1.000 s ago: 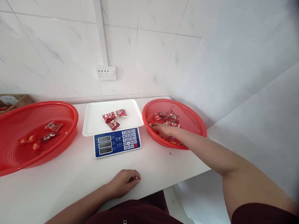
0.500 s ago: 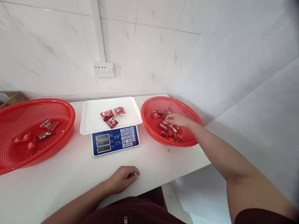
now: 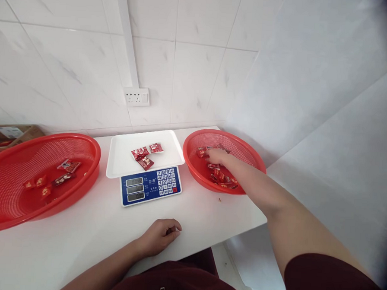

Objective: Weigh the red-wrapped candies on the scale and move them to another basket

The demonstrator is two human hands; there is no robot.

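Observation:
My right hand (image 3: pixel 217 156) reaches into the right red basket (image 3: pixel 188 164). Its thumb and fingers look apart, the fingertips at the end of a small red wrapped packet (image 3: pixel 201 152); no lifted item shows. Several more red packets (image 3: pixel 223 177) lie below the hand, some hidden by it and the forearm. My left hand (image 3: pixel 161 237) rests on the white table (image 3: pixel 196 218), loosely curled, a gap between thumb and fingers, holding nothing. Ahead of it is a blue digital scale (image 3: pixel 150 186) with a white tray (image 3: pixel 123 161) on top. Three red packets (image 3: pixel 145 162) lie on the tray.
A larger red basket (image 3: pixel 93 161) on the left holds several red packets (image 3: pixel 63 179). Behind it is a cardboard box (image 3: pixel 28 133). A tiny scrap (image 3: pixel 219 200) lies before the right basket. The tiled wall has a power socket (image 3: pixel 136 97).
My right hand has moved left within the right basket, to the red packet near its left side. My left hand stays on the table. The view has tilted slightly upward.

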